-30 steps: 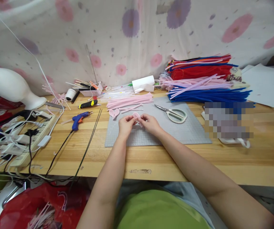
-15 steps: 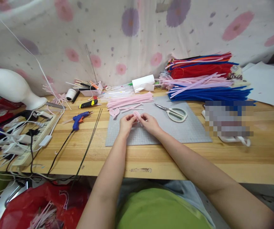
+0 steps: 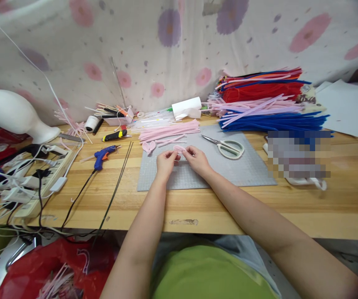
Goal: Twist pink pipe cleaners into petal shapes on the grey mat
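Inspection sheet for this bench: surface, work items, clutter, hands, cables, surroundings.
Surface: wooden table, worn patch near the front edge; grey mat on top.
Work items: pink piece held; pink heart and scissors on the mat; pink stems at its far edge.
Clutter: glue gun, knife, coloured stems; pixelated item at right, unidentifiable.
Hands: left hand and right hand hold the pink piece at their fingertips.
Cables: tangled cables around the power strip at left.
Surroundings: flowered curtain behind; red bag with scraps below, front left.
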`<act>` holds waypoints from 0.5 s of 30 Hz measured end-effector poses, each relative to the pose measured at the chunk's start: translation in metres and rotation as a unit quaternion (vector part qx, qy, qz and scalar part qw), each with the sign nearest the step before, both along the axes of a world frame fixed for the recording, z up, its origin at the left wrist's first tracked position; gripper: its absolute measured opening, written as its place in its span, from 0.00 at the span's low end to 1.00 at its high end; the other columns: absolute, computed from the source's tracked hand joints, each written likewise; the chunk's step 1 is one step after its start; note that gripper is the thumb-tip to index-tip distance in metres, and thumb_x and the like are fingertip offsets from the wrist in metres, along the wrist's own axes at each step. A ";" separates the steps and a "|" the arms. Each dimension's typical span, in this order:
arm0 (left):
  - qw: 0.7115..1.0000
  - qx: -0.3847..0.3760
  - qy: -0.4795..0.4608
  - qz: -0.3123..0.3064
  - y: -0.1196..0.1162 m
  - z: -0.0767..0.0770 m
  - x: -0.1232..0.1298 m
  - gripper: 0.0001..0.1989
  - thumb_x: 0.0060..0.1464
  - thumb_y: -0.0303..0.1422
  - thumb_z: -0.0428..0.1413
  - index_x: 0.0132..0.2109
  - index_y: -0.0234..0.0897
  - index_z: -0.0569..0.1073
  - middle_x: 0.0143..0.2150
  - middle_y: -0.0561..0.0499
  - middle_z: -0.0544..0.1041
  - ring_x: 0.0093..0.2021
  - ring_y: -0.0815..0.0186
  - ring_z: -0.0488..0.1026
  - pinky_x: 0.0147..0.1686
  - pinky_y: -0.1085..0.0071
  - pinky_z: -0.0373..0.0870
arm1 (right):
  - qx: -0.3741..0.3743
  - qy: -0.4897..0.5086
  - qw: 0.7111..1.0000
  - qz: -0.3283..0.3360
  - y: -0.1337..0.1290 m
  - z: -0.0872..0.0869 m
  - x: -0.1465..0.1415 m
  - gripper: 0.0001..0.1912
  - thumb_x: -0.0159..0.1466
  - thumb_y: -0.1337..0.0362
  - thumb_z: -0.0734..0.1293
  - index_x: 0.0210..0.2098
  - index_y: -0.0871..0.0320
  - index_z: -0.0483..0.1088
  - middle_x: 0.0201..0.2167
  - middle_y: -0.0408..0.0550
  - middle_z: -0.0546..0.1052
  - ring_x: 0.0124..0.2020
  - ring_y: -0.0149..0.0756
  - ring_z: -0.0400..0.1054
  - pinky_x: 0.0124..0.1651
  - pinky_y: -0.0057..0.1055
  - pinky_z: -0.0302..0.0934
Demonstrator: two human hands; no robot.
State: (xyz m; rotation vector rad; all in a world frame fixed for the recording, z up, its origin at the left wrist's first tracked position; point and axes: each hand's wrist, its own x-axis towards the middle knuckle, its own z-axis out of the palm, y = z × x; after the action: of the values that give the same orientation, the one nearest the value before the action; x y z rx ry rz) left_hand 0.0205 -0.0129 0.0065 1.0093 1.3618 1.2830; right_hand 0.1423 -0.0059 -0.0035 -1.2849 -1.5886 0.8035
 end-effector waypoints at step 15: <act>0.997 0.045 0.057 0.031 0.006 -0.014 0.002 0.08 0.41 0.35 0.53 0.27 0.34 0.72 0.21 0.52 0.72 0.23 0.70 0.70 0.24 0.74 0.65 | 0.000 0.041 0.999 0.002 -0.003 0.002 -0.001 0.11 0.55 0.58 0.58 0.23 0.59 0.64 0.20 0.40 0.65 0.24 0.28 0.57 0.30 0.25 0.51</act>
State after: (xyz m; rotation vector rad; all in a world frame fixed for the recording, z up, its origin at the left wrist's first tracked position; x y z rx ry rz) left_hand 0.0226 -0.0067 -0.0071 1.1246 1.4429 1.3614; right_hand 0.1409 -0.0087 -0.0010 -1.2330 -1.5256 0.8483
